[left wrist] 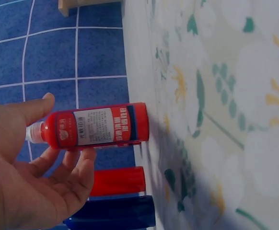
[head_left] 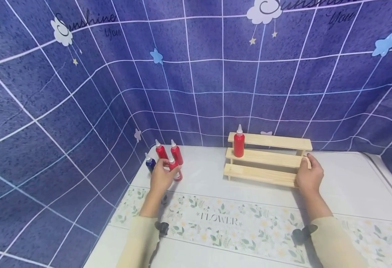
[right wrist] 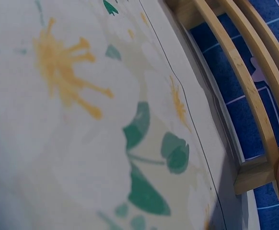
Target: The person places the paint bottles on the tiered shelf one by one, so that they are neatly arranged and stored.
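Observation:
My left hand holds a red squeeze bottle near its neck, thumb on one side and fingers on the other. The bottle has a printed label; its cap is partly hidden by the hand. Just behind it stand two more red bottles and a dark blue bottle, all with pointed white nozzles. On the right, my right hand grips the right end of a three-step wooden rack. Another red bottle stands upright at the rack's left, on the middle step.
A white table cover carries a floral band with the word FLOWER across the front. Blue gridded cloth hangs behind the table and along its left side, close to the bottles.

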The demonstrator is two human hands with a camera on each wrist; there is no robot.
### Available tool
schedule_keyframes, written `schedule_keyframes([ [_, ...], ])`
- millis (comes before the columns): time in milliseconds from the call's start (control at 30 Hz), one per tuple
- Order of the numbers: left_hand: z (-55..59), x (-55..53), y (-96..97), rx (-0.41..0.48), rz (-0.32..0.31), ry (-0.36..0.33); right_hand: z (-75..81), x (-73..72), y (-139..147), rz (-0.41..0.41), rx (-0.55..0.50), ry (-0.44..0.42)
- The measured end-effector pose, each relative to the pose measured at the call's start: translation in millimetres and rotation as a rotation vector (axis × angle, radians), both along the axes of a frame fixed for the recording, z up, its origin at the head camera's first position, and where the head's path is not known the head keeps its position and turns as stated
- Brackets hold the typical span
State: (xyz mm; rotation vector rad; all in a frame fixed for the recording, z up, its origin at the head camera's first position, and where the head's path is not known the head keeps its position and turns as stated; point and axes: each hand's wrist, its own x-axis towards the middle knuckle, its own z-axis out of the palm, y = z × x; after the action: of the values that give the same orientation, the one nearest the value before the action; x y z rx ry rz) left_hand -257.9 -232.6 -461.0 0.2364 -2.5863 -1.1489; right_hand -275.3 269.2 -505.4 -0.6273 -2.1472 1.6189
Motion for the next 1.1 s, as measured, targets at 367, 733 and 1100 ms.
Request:
schedule_keyframes([
  [367, -1.8, -3.4, 5.9, 0.106, -0.077, -0.008, 5.0, 1.2, 1, -0.007, -0.026, 0.005],
  [733, -7.5, -6.4, 8.2, 0.117, -0.119, -0.033, 3.6, 1.2, 0, 0.002, -0.006, -0.027],
  [1100, -13.1, -15.2, 10.5, 0.114, -0.130, -0.114, 1.8, 0.1, -2, -0.002, 0.002, -0.014],
])
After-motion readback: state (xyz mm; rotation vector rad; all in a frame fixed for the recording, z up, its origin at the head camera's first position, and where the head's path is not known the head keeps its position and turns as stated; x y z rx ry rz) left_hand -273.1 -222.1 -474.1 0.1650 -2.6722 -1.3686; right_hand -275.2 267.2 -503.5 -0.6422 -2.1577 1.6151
